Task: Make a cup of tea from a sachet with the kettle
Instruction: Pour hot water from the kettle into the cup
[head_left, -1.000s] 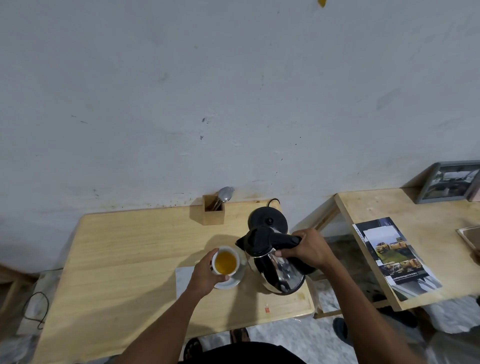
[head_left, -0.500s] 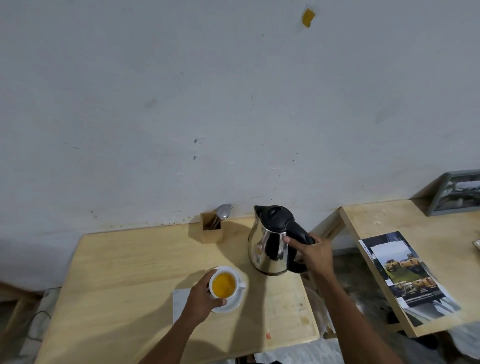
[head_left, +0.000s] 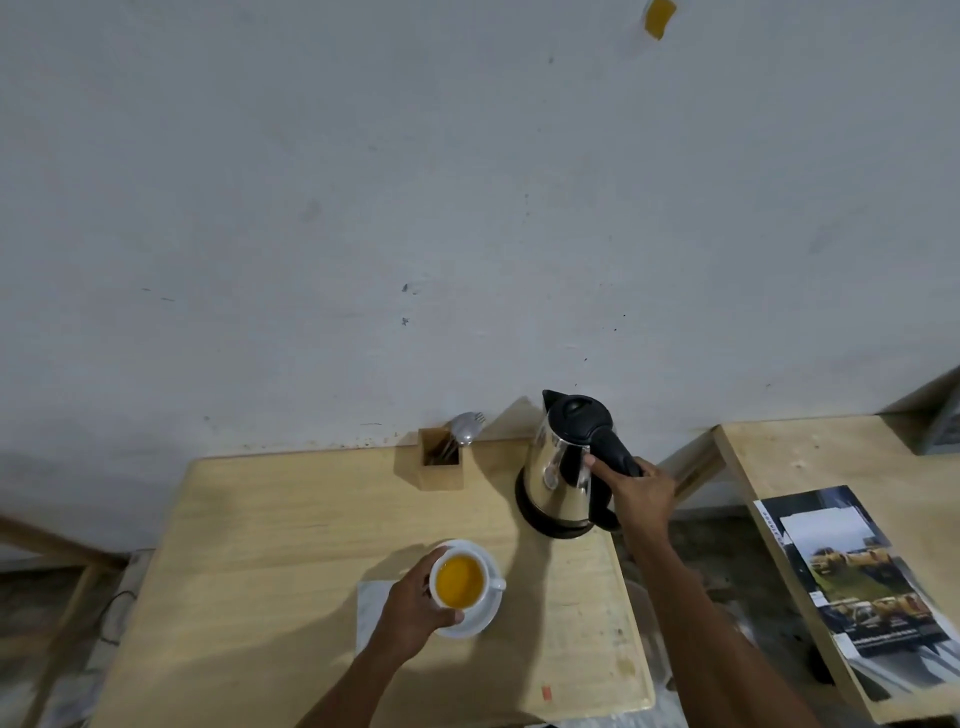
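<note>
A steel kettle (head_left: 558, 467) with a black lid and handle stands upright on its black base at the back right of the wooden table (head_left: 270, 545). My right hand (head_left: 636, 491) is wrapped around the kettle's handle. A white cup (head_left: 460, 581) of amber tea sits on a white saucer (head_left: 480, 621) near the table's middle. My left hand (head_left: 413, 605) grips the cup's left side. A white napkin (head_left: 370, 605) lies under and left of the saucer.
A small wooden holder (head_left: 440, 465) with a spoon and fork stands by the wall, left of the kettle. A second wooden table (head_left: 810, 457) at the right carries a printed brochure (head_left: 852, 582). A gap separates the two tables.
The kettle went from tilted over the cup to upright on its base at the back of the table. My left hand stayed on the cup.
</note>
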